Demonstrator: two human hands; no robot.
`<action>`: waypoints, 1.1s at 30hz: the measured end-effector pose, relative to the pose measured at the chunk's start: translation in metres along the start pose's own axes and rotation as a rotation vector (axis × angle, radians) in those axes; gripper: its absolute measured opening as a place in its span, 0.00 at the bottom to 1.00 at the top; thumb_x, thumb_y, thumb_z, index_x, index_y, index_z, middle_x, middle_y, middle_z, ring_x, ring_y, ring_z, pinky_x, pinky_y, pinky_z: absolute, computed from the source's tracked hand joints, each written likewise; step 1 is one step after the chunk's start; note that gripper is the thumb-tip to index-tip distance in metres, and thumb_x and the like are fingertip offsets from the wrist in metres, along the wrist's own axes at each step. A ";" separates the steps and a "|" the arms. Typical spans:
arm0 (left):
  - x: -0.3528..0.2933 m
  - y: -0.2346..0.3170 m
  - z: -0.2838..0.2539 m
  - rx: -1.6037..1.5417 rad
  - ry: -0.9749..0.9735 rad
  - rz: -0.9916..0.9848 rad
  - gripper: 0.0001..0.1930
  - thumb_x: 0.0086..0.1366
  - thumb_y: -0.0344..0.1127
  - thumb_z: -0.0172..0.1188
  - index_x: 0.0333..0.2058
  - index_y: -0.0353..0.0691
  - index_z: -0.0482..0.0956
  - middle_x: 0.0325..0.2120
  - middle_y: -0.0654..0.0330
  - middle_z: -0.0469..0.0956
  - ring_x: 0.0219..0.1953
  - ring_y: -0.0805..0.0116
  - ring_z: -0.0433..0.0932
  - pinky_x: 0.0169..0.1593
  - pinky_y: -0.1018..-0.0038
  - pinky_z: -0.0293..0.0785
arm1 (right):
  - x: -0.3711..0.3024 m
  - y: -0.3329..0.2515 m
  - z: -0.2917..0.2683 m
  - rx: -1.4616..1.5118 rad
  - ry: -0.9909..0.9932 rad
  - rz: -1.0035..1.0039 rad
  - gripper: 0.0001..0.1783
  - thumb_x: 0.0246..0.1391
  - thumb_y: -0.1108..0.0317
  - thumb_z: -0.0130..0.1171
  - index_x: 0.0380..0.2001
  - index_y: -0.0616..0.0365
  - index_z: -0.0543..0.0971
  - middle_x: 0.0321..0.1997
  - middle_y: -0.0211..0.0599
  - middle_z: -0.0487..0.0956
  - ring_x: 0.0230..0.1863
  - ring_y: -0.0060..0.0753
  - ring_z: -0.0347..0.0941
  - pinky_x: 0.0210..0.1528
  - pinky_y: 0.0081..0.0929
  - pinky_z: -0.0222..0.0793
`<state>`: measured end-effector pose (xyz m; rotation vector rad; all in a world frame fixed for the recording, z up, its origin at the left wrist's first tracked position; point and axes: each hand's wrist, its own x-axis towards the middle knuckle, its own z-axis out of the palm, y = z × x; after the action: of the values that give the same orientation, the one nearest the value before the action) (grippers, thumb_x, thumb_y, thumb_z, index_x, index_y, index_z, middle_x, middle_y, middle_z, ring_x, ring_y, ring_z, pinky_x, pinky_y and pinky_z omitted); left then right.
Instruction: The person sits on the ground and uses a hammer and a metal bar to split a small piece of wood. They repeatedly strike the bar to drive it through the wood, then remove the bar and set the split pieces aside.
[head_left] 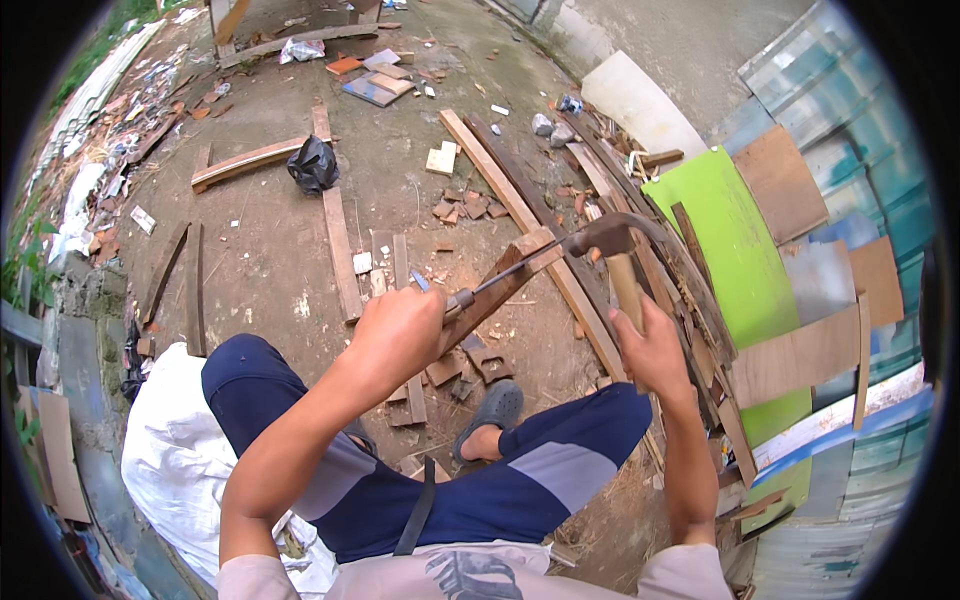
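Observation:
My left hand (400, 325) is closed round the handle of a slim tool with a long thin metal shaft (515, 268); its exact kind is unclear. Below it a short dark wooden board (505, 285) slants up from my left hand to a pale-ended block of wood (535, 244). Whether the hand also grips this board is hidden. In my right hand (655, 350) is a hammer (627, 280), held by its wooden handle. The hammer's rusty head sits beside the shaft's far end; whether they touch I cannot tell.
Long planks (500, 180) run outward from my right knee. More timber (690, 290) is stacked by a green panel (730, 240) on the right. Broken wood (488, 362) lies near my shoe (490, 415). A black plastic bag (314, 165) rests on planks ahead left.

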<state>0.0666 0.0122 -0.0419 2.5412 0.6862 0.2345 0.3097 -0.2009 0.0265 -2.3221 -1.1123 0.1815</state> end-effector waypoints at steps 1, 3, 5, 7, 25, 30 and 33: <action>-0.002 -0.001 0.000 0.003 -0.013 -0.008 0.16 0.63 0.44 0.66 0.31 0.33 0.78 0.22 0.42 0.79 0.28 0.39 0.81 0.34 0.50 0.76 | -0.003 -0.007 -0.006 0.075 0.012 0.087 0.14 0.64 0.61 0.60 0.41 0.63 0.75 0.19 0.35 0.73 0.14 0.26 0.71 0.17 0.31 0.66; -0.005 -0.004 -0.002 0.012 -0.031 -0.022 0.17 0.63 0.44 0.66 0.31 0.34 0.78 0.22 0.42 0.79 0.28 0.39 0.81 0.35 0.50 0.76 | -0.009 -0.031 -0.024 0.184 0.074 0.176 0.15 0.64 0.61 0.60 0.41 0.64 0.75 0.19 0.33 0.73 0.14 0.24 0.69 0.16 0.29 0.64; -0.007 -0.002 -0.003 0.014 -0.048 -0.037 0.17 0.63 0.45 0.66 0.31 0.33 0.78 0.22 0.41 0.79 0.28 0.39 0.80 0.35 0.50 0.76 | -0.009 -0.041 -0.033 0.330 0.174 0.143 0.15 0.65 0.61 0.60 0.42 0.64 0.75 0.19 0.32 0.72 0.13 0.23 0.68 0.15 0.29 0.63; -0.006 0.000 -0.007 0.009 -0.062 -0.044 0.17 0.63 0.45 0.66 0.31 0.33 0.78 0.22 0.41 0.79 0.28 0.39 0.80 0.35 0.50 0.76 | -0.001 -0.040 -0.027 0.436 0.292 0.099 0.14 0.65 0.61 0.60 0.42 0.62 0.76 0.18 0.32 0.73 0.13 0.22 0.68 0.15 0.28 0.62; -0.009 0.007 -0.020 0.007 -0.037 -0.018 0.17 0.63 0.45 0.66 0.31 0.33 0.79 0.22 0.42 0.80 0.28 0.40 0.81 0.36 0.50 0.77 | 0.002 -0.019 -0.001 0.141 -0.077 0.225 0.15 0.65 0.60 0.59 0.40 0.64 0.77 0.21 0.32 0.76 0.12 0.23 0.69 0.15 0.27 0.64; -0.011 0.004 -0.023 0.013 -0.076 -0.065 0.20 0.62 0.48 0.67 0.31 0.33 0.80 0.22 0.42 0.80 0.29 0.39 0.81 0.36 0.51 0.77 | -0.009 -0.021 -0.004 0.285 -0.016 0.255 0.16 0.65 0.60 0.59 0.42 0.65 0.75 0.20 0.30 0.75 0.12 0.21 0.68 0.13 0.26 0.62; -0.014 0.003 -0.028 -0.010 -0.056 -0.094 0.22 0.62 0.51 0.66 0.30 0.33 0.79 0.22 0.42 0.79 0.29 0.39 0.81 0.36 0.52 0.76 | -0.009 0.004 0.017 0.447 0.046 0.284 0.17 0.65 0.60 0.60 0.43 0.65 0.74 0.19 0.28 0.73 0.11 0.21 0.66 0.13 0.26 0.62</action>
<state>0.0478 0.0143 -0.0170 2.4887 0.7778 0.1343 0.3009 -0.2023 0.0086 -2.0515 -0.6336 0.4335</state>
